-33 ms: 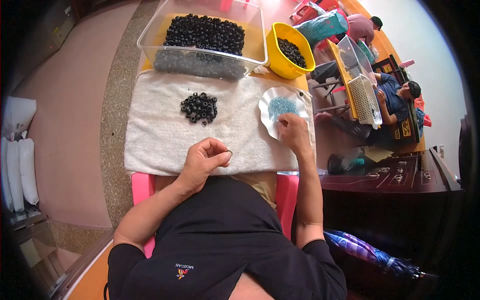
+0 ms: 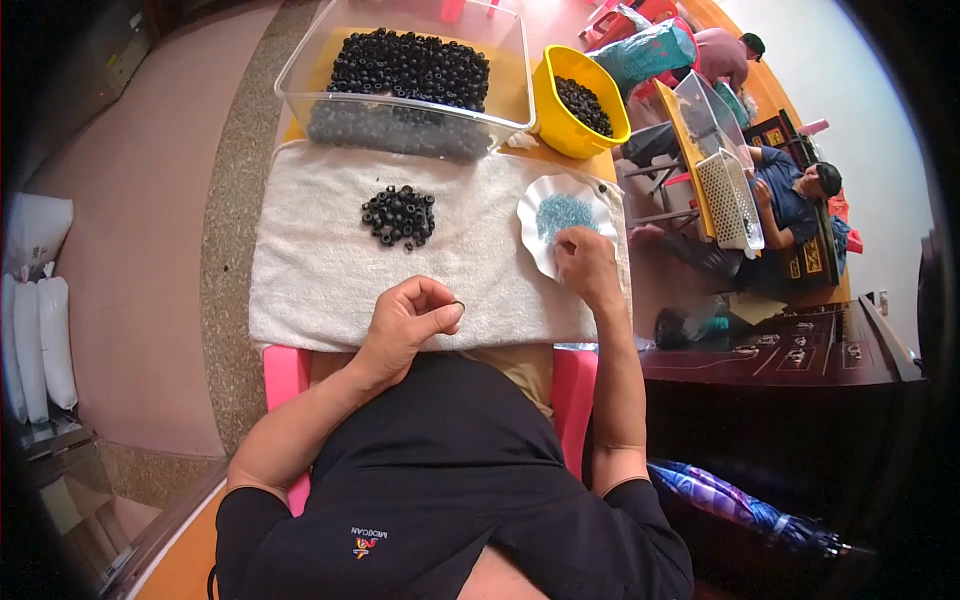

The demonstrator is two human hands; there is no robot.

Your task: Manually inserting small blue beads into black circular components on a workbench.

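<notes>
My left hand is above the near edge of the white towel, its thumb and fingers pinching a small dark ring. My right hand reaches over the near rim of a white fluted dish. Its fingers are closed and point down beside a heap of tiny pale-blue transparent pieces; whatever they grip is hidden. Between the hands and the far towel edge lies a loose pile of black ring-shaped parts.
Behind the towel stand a clear plastic bin of black rings and a yellow tub of small dark parts. One dark part sits at the dish's far right rim. Another person sits at right near a white perforated basket.
</notes>
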